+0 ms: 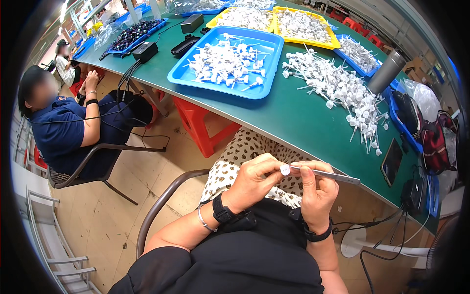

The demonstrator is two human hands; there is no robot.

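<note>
Above my lap, my left hand (250,180) pinches a small white part with a round head (285,170) between thumb and fingertips. My right hand (317,196) is closed on a flat, thin metal tool (342,177), whose tip meets the white part. The tool's wide end sticks out to the right; its exact kind I cannot tell. On the green table ahead lies a loose heap of similar white parts with thin stems (338,88). Left of the heap, a blue tray (271,63) holds more of them.
Two yellow trays (336,44) of white parts stand behind. A grey bottle (387,72), a phone (391,161) and bags (438,142) line the right side. A red stool (196,127) is under the green table (166,73). Another person (63,122) sits at left.
</note>
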